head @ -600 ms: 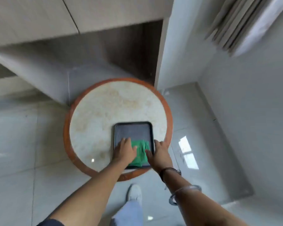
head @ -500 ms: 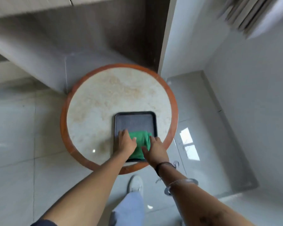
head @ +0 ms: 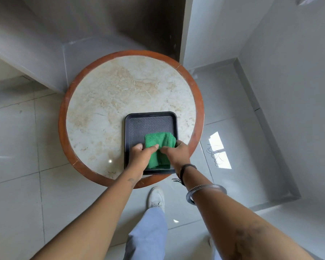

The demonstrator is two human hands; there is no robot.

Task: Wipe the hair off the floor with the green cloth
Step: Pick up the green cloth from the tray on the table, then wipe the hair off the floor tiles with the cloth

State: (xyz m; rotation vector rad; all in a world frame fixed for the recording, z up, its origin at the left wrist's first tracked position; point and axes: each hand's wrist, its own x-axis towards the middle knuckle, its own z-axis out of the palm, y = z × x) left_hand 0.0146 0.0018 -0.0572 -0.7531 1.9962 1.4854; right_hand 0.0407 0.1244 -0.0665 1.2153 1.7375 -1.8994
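Observation:
A folded green cloth [head: 159, 147] lies in a dark plastic tray [head: 150, 121] on a round marble table [head: 120, 94]. My left hand [head: 140, 156] rests on the cloth's left side, fingers curled onto it. My right hand [head: 176, 152] presses on its right side, fingers meeting the left hand's. Both hands cover the cloth's near part. A tangle of dark hair [head: 215, 155] lies on the glossy floor tiles to the right of the table.
The table has a brown wooden rim [head: 64, 117] and stands against a grey wall corner [head: 184, 34]. My white shoe [head: 156, 198] and trouser leg [head: 148, 233] are just under the table's near edge. A grey skirting [head: 266, 132] borders the floor on the right.
Both hands have closed in over the green cloth, their fingers now meeting on it. The view has tilted down toward the table.

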